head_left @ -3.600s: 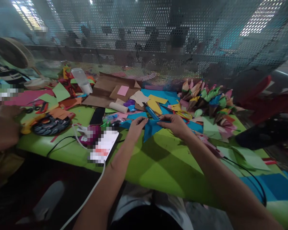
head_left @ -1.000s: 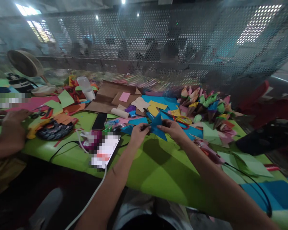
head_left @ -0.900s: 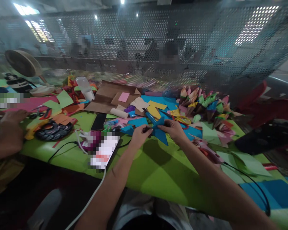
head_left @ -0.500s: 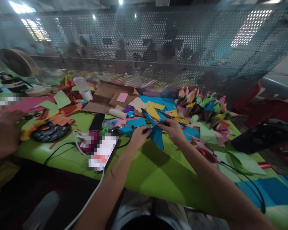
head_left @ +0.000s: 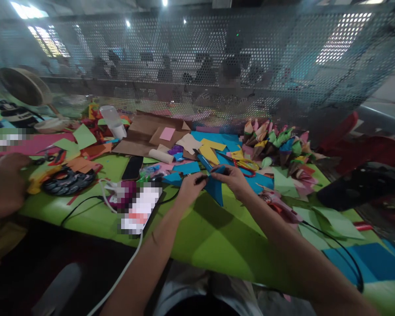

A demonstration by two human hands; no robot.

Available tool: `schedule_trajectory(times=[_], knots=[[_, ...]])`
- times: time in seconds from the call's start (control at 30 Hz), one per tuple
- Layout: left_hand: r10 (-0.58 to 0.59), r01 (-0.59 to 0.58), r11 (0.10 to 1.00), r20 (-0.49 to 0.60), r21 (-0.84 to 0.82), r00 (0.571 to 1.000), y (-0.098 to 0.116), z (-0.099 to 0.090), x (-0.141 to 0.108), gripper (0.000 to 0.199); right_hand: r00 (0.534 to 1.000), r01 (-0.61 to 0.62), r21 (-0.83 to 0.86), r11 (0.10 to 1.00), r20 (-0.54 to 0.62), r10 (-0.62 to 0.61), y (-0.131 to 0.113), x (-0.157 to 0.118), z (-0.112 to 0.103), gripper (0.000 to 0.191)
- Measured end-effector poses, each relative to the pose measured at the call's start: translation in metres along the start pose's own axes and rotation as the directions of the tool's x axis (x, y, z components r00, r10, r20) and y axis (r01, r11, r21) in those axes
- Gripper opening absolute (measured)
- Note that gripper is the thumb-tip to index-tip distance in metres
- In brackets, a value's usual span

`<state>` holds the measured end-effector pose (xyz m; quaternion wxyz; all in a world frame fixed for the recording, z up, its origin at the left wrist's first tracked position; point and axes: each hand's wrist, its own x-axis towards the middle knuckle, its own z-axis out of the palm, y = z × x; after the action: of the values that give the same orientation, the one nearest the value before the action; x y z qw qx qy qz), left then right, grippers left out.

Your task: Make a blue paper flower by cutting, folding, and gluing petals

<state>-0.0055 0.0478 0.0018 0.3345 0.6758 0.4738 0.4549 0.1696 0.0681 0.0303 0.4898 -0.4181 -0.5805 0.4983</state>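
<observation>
Between my two hands hangs a piece of blue paper [head_left: 215, 191], partly folded over, its pointed lower end hanging above the green table [head_left: 210, 237]. My left hand [head_left: 192, 186] pinches its left edge with closed fingers. On the upper right part, my right hand [head_left: 232, 177] grips the paper between thumb and fingers. More blue paper [head_left: 187, 167] and yellow paper strips [head_left: 209, 153] lie just behind the hands. Scissors with red and yellow handles [head_left: 246, 166] rest to the right, and a pink glue gun [head_left: 285, 210] lies near my right forearm.
A bunch of folded paper flowers [head_left: 279, 142] stands at the back right. Left of my arm are a lit phone [head_left: 141, 210], a dark phone [head_left: 132, 168] and a purple plug block [head_left: 123, 195]. Another person's hand [head_left: 8, 184] is at the far left. A perforated metal screen [head_left: 197, 96] rises behind.
My right hand has shifted slightly left, toward my left hand, and the blue paper's hanging part looks narrower. Both hands keep hold of it.
</observation>
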Motion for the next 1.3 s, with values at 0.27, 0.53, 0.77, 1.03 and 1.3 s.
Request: schedule_trajectory(times=[0.27,0.53,0.77,1.03,1.3], knots=[[0.043,-0.043,0.999,-0.002,-0.001,0.999,-0.001,0.002,-0.001,0.02,0.999,-0.027,0.047,0.999,-0.022,0.028,0.004,-0.002,0.004,0.044],[-0.028,0.03,0.997,0.03,-0.066,0.999,0.006,0.002,-0.002,0.02,0.997,-0.035,0.051,0.998,-0.065,0.038,0.001,-0.003,0.007,0.047],[-0.055,0.057,0.997,0.044,-0.053,0.998,0.011,0.003,-0.005,0.022,0.989,-0.081,0.051,0.995,-0.122,0.087,0.003,-0.006,-0.003,0.043],[-0.019,0.023,0.997,0.047,-0.074,0.999,0.008,0.005,-0.008,0.018,0.988,-0.058,-0.055,0.997,-0.149,0.049,-0.003,-0.011,0.0,0.035],[0.006,0.002,0.992,0.064,-0.125,0.998,0.01,0.004,-0.01,0.021,0.983,-0.045,-0.108,0.993,-0.183,0.024,-0.011,-0.015,0.002,0.04]])
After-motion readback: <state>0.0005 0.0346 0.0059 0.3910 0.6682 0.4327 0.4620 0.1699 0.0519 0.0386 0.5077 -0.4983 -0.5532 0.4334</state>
